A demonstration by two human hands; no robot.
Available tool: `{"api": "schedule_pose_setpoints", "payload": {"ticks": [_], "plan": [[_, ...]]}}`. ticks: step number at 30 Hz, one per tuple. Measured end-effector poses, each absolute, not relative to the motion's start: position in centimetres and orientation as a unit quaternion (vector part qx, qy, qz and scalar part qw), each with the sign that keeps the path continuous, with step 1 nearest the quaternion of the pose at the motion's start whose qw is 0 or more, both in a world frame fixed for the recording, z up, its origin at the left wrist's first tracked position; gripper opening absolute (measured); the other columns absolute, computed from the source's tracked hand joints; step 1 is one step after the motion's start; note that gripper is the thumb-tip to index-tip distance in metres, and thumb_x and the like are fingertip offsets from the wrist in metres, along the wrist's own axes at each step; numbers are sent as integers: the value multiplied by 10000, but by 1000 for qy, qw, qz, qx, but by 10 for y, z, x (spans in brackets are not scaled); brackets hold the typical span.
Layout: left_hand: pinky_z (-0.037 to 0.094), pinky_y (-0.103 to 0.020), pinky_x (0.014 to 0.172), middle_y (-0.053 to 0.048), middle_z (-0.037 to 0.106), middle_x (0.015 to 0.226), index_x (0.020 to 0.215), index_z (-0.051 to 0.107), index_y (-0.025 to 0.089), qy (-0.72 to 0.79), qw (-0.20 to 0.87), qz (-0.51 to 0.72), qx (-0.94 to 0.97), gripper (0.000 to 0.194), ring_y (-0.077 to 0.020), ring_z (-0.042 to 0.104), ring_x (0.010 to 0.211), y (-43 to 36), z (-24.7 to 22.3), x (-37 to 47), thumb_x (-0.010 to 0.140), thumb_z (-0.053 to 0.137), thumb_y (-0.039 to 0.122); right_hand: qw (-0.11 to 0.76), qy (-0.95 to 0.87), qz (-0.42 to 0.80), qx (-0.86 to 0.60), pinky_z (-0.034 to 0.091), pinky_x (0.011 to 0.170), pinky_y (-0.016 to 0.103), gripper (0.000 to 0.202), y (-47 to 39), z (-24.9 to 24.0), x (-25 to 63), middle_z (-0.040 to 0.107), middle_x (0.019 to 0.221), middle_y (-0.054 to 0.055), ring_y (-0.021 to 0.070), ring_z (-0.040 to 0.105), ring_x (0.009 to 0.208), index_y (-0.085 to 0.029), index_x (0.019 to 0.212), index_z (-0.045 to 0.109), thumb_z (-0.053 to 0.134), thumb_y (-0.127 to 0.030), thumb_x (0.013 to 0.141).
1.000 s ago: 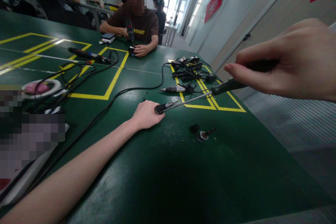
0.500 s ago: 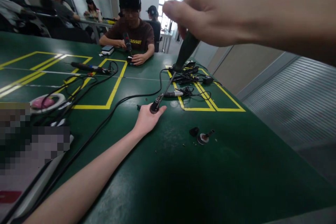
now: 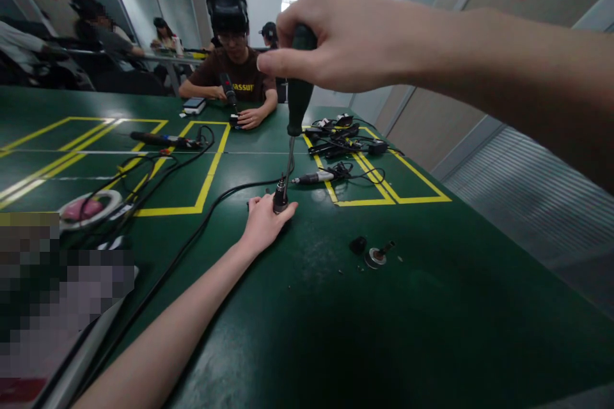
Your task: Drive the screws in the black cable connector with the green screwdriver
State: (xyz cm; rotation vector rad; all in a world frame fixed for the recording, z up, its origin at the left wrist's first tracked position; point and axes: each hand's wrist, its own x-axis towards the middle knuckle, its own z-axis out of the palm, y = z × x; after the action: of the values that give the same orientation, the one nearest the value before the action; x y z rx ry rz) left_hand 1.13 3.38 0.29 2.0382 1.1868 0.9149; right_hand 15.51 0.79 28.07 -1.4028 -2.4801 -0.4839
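My right hand (image 3: 330, 41) is wrapped round the top of a screwdriver's dark green handle (image 3: 300, 102). The screwdriver stands nearly upright, its thin metal shaft (image 3: 290, 163) running down to a black cylindrical part (image 3: 280, 199) with a narrow metal tip. Closed around that part is my left hand (image 3: 263, 223), low over the green table. Whether the blade sits inside the part or beside it, I cannot tell. To the right of my left hand lie a small black cap (image 3: 357, 245) and a round metal piece with a brown stem (image 3: 375, 259).
A co-worker (image 3: 240, 70) across the green table (image 3: 307, 345) holds a power screwdriver (image 3: 228, 89). Cabled tools (image 3: 316, 177) and a black cable heap (image 3: 343, 134) lie at right. Another pen-shaped tool (image 3: 163, 140) and a white tape roll (image 3: 115, 204) are at left.
My right hand has moved left and a little lower in view. The screwdriver has swung from a slant to nearly upright. My left hand keeps its hold on the black part.
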Motion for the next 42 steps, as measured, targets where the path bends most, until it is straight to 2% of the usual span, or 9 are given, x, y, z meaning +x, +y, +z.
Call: {"api": "schedule_pose_setpoints", "payload": {"ticks": [3, 10, 15, 19, 22, 24, 27, 34, 42], "plan": [[428, -430, 991, -15, 663, 803, 770, 591, 209, 445, 271, 332, 786, 228, -246, 622, 887, 38, 2, 7, 913, 682, 360, 115, -837, -182, -503, 208, 574, 299, 606, 4, 283, 152, 462, 749, -10, 95, 339, 628, -72, 1062, 756, 454, -597, 1077], [483, -377, 836, -38, 648, 847, 778, 574, 210, 420, 314, 338, 781, 239, -237, 630, 844, 44, -4, 3, 916, 648, 390, 79, -850, -134, -503, 289, 646, 259, 388, 7, 293, 149, 574, 993, -7, 110, 444, 786, -161, 1250, 713, 696, -370, 924], [458, -345, 760, -22, 606, 793, 743, 535, 215, 421, 276, 340, 794, 243, -216, 602, 785, 42, -2, 3, 911, 643, 354, 114, -852, -176, -480, 217, 628, 318, 638, 2, 284, 151, 544, 799, 39, 121, 344, 670, -68, 1044, 765, 490, -644, 1034], [442, -320, 719, -9, 603, 768, 717, 504, 220, 412, 241, 341, 810, 221, -193, 578, 741, 38, 2, 4, 884, 638, 273, 179, -854, -146, -467, 311, 721, 290, 224, -5, 273, 161, 653, 1048, 43, 127, 447, 823, -135, 1124, 736, 638, -293, 1000], [432, -308, 700, -5, 618, 765, 713, 520, 219, 416, 224, 328, 818, 181, -184, 579, 723, 35, 5, 5, 848, 640, 221, 226, -831, -121, -494, 364, 752, 287, 224, -11, 265, 170, 661, 1151, 22, 141, 521, 902, -214, 1170, 687, 701, -237, 948], [410, -305, 678, -5, 618, 755, 705, 525, 219, 426, 210, 309, 824, 171, -183, 575, 707, 32, 9, 5, 822, 649, 206, 257, -816, -126, -502, 366, 738, 304, 96, -15, 260, 176, 657, 981, 19, 149, 543, 855, -195, 1005, 677, 709, -266, 948], [381, -306, 649, -7, 610, 739, 677, 501, 221, 442, 188, 273, 834, 199, -185, 574, 685, 27, 15, 5, 797, 658, 212, 292, -784, -138, -530, 303, 646, 328, 423, -24, 250, 185, 517, 684, -10, 122, 454, 653, -184, 730, 599, 619, -484, 1028], [443, -321, 693, -38, 679, 763, 654, 539, 222, 440, 141, 225, 858, 196, -229, 663, 774, 22, 22, 9, 803, 665, 236, 401, -752, -101, -513, 428, 603, 299, 148, -43, 220, 212, 591, 824, -26, 121, 527, 660, -245, 973, 616, 746, -270, 906], [480, -360, 745, -49, 688, 746, 677, 522, 230, 421, 116, 233, 869, 202, -264, 676, 821, 21, 14, 9, 799, 683, 236, 447, -649, -228, -572, 434, 648, 362, 317, -59, 199, 195, 569, 740, -12, 158, 555, 684, -241, 796, 574, 734, -466, 951]]}}
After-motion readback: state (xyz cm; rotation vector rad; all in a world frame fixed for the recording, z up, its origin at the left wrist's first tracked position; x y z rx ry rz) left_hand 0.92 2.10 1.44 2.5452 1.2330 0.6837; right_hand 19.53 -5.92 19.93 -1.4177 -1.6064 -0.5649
